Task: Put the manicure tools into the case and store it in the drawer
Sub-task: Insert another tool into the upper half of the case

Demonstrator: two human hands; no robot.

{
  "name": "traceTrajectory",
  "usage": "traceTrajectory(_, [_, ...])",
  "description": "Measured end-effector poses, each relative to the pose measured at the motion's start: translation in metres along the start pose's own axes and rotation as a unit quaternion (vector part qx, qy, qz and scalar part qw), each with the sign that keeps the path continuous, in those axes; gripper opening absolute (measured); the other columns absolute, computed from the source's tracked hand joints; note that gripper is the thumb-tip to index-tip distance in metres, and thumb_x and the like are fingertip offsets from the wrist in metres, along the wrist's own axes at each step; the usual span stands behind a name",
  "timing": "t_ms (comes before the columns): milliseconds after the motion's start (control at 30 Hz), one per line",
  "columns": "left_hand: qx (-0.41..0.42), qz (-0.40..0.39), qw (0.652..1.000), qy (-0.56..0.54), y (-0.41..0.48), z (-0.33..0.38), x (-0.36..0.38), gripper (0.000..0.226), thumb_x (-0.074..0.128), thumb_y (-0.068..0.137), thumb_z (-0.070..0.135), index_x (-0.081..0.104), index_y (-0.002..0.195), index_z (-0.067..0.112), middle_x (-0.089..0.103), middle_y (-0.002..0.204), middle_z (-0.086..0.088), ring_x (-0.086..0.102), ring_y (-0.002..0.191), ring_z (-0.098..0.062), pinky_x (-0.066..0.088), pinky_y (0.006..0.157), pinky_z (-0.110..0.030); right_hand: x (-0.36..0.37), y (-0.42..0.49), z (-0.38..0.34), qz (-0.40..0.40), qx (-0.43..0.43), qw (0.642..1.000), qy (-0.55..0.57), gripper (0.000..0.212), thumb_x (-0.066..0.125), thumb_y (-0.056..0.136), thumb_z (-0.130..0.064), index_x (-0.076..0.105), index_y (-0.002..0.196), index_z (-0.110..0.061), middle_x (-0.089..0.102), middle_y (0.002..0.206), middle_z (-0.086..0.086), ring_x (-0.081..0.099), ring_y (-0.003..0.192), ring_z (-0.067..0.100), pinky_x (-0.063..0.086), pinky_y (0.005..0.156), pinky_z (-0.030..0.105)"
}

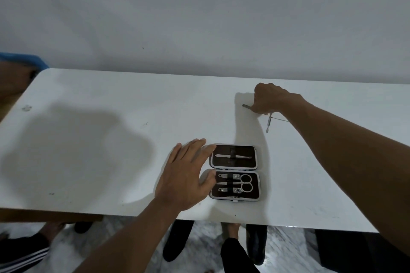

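Observation:
A small manicure case [234, 172] lies open on the white table [111, 139], near its front edge. Its far half holds a thin metal tool; its near half holds scissors and clippers under elastic straps. My left hand [186, 175] rests beside the case's left side with straight fingers touching its edge. Farther back and to the right, my right hand [269, 98] is curled round a slim metal tool [245, 106] whose tip sticks out to the left. Another slender metal tool [269, 123] lies on the table just under that hand.
A plain wall rises behind the table. A blue object [24, 60] and a brown surface sit at the far left. Below the front edge I see a marbled floor, dark shoes and another person's striped trouser leg [20, 255]. No drawer is in view.

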State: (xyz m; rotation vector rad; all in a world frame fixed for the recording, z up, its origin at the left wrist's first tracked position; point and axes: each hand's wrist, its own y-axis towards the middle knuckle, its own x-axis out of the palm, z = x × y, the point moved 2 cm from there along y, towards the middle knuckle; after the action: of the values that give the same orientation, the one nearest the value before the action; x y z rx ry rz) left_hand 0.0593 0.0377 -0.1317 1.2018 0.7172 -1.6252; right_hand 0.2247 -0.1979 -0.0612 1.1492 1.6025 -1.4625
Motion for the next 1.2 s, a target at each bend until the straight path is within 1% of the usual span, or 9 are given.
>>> traceTrajectory(167, [0.0,0.004,1.0,0.001,-0.001,-0.001,-0.001,0.058,0.044,0.087,0.046,0.037,0.144,0.033,0.038,0.151,0.009,0.028,0.141,-0.01,0.018,0.119,-0.04,0.007,-0.007,-0.005,0.033,-0.01,0.999,-0.028,0.028,0.067,0.074,-0.018,0.041,0.065,-0.012,0.046,0.067,0.005,0.053,0.071,0.031,0.042,0.064,0.031])
traceTrajectory(300, [-0.001,0.008,1.0,-0.004,-0.001,0.0,-0.002,0.058,0.043,0.087,0.047,0.037,0.143,0.033,0.038,0.15,0.009,0.028,0.141,-0.01,0.018,0.119,-0.04,0.014,-0.013,-0.008,0.062,-0.03,0.997,-0.032,0.008,0.06,0.075,-0.009,0.057,0.08,-0.005,0.06,0.079,0.013,0.056,0.072,0.034,0.043,0.063,0.031])
traceTrajectory(467, [0.006,0.014,1.0,0.002,-0.003,0.001,0.0,0.058,0.042,0.088,0.048,0.038,0.143,0.031,0.039,0.15,0.007,0.029,0.141,-0.011,0.017,0.119,-0.039,0.024,-0.029,-0.003,0.102,-0.055,0.993,0.022,0.017,0.055,0.079,-0.011,0.066,0.089,-0.004,0.07,0.092,0.014,0.063,0.082,0.035,0.049,0.068,0.033])
traceTrajectory(567, [0.008,0.017,1.0,0.009,-0.003,0.0,0.0,0.058,0.041,0.088,0.048,0.038,0.143,0.031,0.039,0.15,0.006,0.03,0.14,-0.012,0.016,0.119,-0.038,0.022,-0.052,-0.006,0.115,-0.075,0.987,0.082,0.02,0.049,0.088,-0.011,0.067,0.097,-0.012,0.063,0.097,0.005,0.06,0.086,0.03,0.046,0.072,0.031])
traceTrajectory(633, [0.008,0.02,1.0,0.012,-0.003,0.0,0.0,0.058,0.041,0.088,0.048,0.038,0.143,0.031,0.04,0.15,0.006,0.031,0.14,-0.012,0.017,0.119,-0.039,0.021,-0.071,-0.007,0.095,-0.098,0.984,0.111,0.021,0.049,0.091,-0.009,0.066,0.1,-0.016,0.057,0.095,0.002,0.058,0.084,0.027,0.044,0.072,0.03])
traceTrajectory(867, [0.003,0.021,1.0,0.003,-0.003,0.0,0.001,0.058,0.039,0.088,0.05,0.037,0.144,0.032,0.039,0.15,0.006,0.03,0.14,-0.011,0.017,0.12,-0.041,0.036,-0.129,-0.003,-0.002,-0.138,0.974,0.179,0.006,0.067,0.084,-0.009,0.068,0.086,-0.014,0.072,0.082,0.003,0.07,0.069,0.017,0.046,0.064,0.018])
traceTrajectory(967, [0.001,0.025,1.0,0.0,-0.002,-0.001,0.002,0.058,0.039,0.088,0.05,0.038,0.144,0.032,0.04,0.15,0.007,0.031,0.139,-0.011,0.017,0.12,-0.039,0.048,-0.136,0.001,-0.032,-0.133,0.975,0.172,0.006,0.067,0.083,-0.01,0.067,0.083,-0.016,0.073,0.083,0.002,0.071,0.062,0.015,0.053,0.069,0.028])
traceTrajectory(1133, [0.001,0.027,1.0,-0.004,-0.002,-0.001,0.002,0.058,0.041,0.089,0.048,0.038,0.144,0.033,0.039,0.15,0.007,0.03,0.139,-0.011,0.016,0.12,-0.039,0.057,-0.138,0.0,-0.004,-0.129,0.983,0.133,0.004,0.07,0.082,-0.017,0.066,0.083,-0.017,0.072,0.084,0.002,0.064,0.065,0.017,0.051,0.076,0.033])
traceTrajectory(1200, [0.001,0.029,1.0,-0.005,-0.002,-0.002,0.003,0.057,0.042,0.089,0.048,0.038,0.144,0.033,0.04,0.15,0.007,0.031,0.139,-0.011,0.017,0.12,-0.039,0.059,-0.138,0.0,0.009,-0.132,0.986,0.097,0.006,0.07,0.082,-0.023,0.066,0.082,-0.019,0.071,0.083,0.001,0.059,0.069,0.018,0.047,0.074,0.031])
